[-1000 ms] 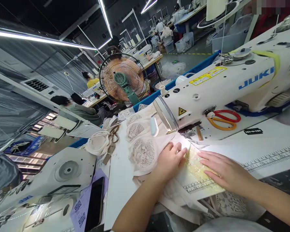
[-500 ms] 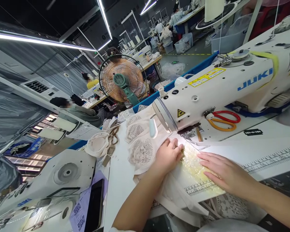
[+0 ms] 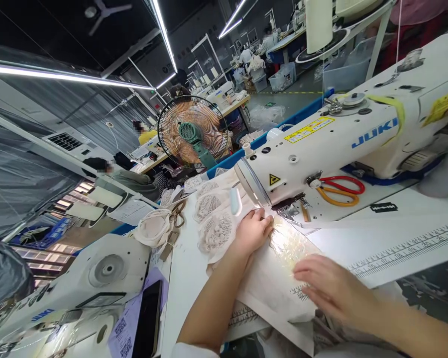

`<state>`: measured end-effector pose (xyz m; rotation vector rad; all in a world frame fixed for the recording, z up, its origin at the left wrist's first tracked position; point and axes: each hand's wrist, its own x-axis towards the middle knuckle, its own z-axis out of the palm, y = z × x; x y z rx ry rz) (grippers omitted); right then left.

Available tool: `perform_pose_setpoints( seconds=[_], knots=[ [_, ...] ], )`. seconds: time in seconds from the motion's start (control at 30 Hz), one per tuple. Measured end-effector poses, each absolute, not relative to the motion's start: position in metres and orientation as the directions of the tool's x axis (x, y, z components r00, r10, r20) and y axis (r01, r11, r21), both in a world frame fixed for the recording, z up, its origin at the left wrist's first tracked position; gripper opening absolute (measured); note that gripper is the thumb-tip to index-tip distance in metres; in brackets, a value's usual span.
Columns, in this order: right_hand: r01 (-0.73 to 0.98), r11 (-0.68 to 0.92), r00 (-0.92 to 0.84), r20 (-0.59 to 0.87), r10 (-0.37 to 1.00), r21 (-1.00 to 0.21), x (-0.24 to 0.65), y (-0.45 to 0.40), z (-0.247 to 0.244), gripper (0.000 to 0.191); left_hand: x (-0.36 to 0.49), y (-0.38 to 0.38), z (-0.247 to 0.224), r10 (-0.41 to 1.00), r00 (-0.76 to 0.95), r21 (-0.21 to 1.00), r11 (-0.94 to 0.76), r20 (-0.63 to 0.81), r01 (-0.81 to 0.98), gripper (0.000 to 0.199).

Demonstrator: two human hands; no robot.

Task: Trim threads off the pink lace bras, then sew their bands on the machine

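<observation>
My left hand (image 3: 252,231) rests beside the needle area of the white sewing machine (image 3: 302,154), its fingers curled together on a piece of off-white fabric (image 3: 265,278). That fabric runs from under the hand down over the table's front edge. Lower and to the right, my right hand (image 3: 336,291) is blurred over the ruler-marked tabletop, near the fabric's right edge; its grip cannot be made out. Shiny clear film (image 3: 289,241) covers the bed between both hands. White lace cups (image 3: 218,228) joined to light cloth lie left of the needle.
Orange-and-red-handled scissors (image 3: 339,191) lie under the machine arm, with a black blade (image 3: 384,207) nearby. A phone (image 3: 148,318) sits at left by a second machine (image 3: 108,273). Beige straps (image 3: 153,226) are piled behind it. A large fan (image 3: 192,132) stands beyond; people sit farther back.
My right hand has moved down and toward me, off the film. The off-white fabric now lies spread flatter below the left hand, which stays near the needle. The camera view has shifted slightly.
</observation>
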<state>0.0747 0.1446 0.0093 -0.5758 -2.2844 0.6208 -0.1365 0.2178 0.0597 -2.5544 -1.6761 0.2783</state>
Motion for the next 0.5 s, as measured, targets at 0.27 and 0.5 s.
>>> perform_pose_setpoints(
  seconds=[0.27, 0.5],
  knots=[
    [0.404, 0.821, -0.867, 0.118, 0.484, -0.403, 0.008, 0.111, 0.013, 0.055, -0.132, 0.199, 0.068, 0.948, 0.297, -0.239, -0.317, -0.116, 0.918, 0.036],
    [0.402, 0.861, -0.87, 0.162, 0.465, -0.311, 0.007, 0.106, 0.008, 0.006, -0.162, 0.139, 0.084, 0.966, 0.256, -0.301, -0.257, -0.045, 0.918, 0.048]
  ],
)
